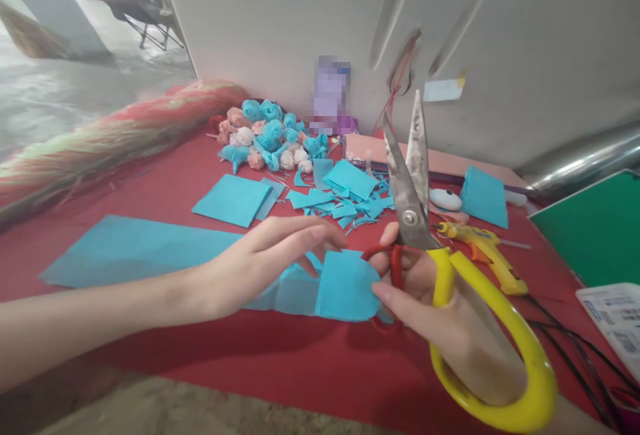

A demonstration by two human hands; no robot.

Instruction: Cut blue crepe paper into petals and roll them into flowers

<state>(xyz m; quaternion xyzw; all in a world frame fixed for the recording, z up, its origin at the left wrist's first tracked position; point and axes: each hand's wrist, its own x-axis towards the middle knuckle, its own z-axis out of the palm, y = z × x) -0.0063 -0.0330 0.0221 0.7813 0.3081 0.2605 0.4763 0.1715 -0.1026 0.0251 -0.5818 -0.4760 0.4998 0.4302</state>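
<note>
Folded blue stack (345, 288) sits near the front edge of the red desk (240, 361), on the thin blue paper running left. Right hand (465, 335) has thumb and fingers closed on the stack's right end and also carries the scissors (410, 218), blades parted, tips up and away. Left hand (265, 248) is palm down, fingers loosely bent over the stack's left side; whether they grip, can't tell.

Main risk, my read: the right hand has two jobs, so a slack pinch could let the layers slide out of line. Scissors could swing too, parted blades nicking the left fingers if those come across. Red handle right by the paper might snag or crease it.

Edges: front edge is close, bare red strip there, decent room. Left is roomier, though a long blue sheet (150, 248) lies there. Behind is tighter: blue scraps (345, 208), then paper flowers (273, 135). Right side cramped: glue gun (495, 258), its black cable, green board (595, 228); a wide elbow could catch the cable.
</note>
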